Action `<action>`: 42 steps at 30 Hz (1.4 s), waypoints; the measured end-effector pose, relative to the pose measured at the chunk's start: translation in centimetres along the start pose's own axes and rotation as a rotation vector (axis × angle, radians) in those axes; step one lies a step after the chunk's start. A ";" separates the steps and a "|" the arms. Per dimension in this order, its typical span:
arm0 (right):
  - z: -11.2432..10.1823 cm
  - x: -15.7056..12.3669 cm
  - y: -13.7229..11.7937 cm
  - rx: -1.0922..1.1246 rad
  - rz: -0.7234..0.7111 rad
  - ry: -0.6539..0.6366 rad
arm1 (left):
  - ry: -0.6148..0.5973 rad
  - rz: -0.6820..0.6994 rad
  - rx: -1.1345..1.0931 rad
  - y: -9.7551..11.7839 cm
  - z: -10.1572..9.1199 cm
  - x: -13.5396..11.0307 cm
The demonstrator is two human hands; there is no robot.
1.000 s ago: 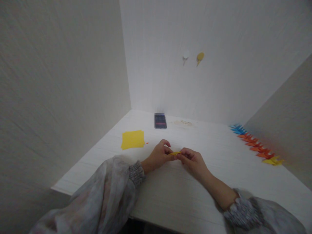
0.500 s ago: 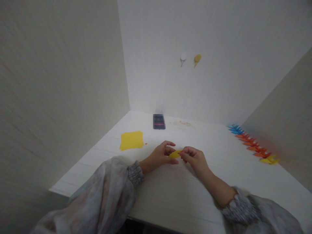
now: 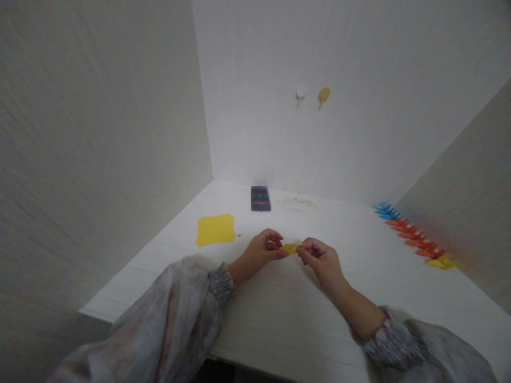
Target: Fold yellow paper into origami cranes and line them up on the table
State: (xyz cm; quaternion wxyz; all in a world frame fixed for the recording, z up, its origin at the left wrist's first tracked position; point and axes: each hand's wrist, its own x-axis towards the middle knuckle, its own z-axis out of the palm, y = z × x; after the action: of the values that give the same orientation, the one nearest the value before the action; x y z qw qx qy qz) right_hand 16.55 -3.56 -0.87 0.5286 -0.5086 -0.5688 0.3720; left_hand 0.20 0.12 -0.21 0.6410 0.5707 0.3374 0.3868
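Note:
Between my hands, just above the white table (image 3: 295,319), is a small folded piece of yellow paper (image 3: 290,248). My left hand (image 3: 265,250) pinches its left end between thumb and fingers. The right end is pinched in the fingertips of my right hand (image 3: 319,256). The finer folds are too small to make out. Left of my left hand lies a stack of yellow paper sheets (image 3: 215,230), with a tiny orange scrap (image 3: 239,235) beside it.
Folded paper figures stand in a row along the right side: blue (image 3: 385,210), orange-red (image 3: 415,237) and yellow (image 3: 442,261). A dark, blurred-out object (image 3: 260,199) sits near the back wall. White (image 3: 301,93) and yellow (image 3: 324,94) hooks are on that wall.
My left thumb and fingers have closed onto the left end of the yellow paper, which now lies flatter and straighter between my hands. My right hand keeps its pinch, almost in place.

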 end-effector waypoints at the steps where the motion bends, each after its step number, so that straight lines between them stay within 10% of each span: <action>1: 0.0 0.0 0.1 -0.020 -0.021 0.007 | 0.001 -0.008 0.005 0.0 0.0 0.0; 30: 0.8 -0.3 -1.3 -0.418 -0.295 -0.032 | -0.017 0.007 0.163 -0.4 -0.1 0.1; 42: 0.7 -0.4 -1.3 -0.452 -0.360 -0.046 | 0.028 0.313 0.500 0.2 -0.2 -0.4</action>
State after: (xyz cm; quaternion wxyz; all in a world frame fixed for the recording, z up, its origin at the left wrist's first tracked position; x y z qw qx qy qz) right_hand 15.57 -4.09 0.14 0.4463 -0.4958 -0.7303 0.1473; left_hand -0.20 -0.10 -0.07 0.4082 0.7507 0.3389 0.3938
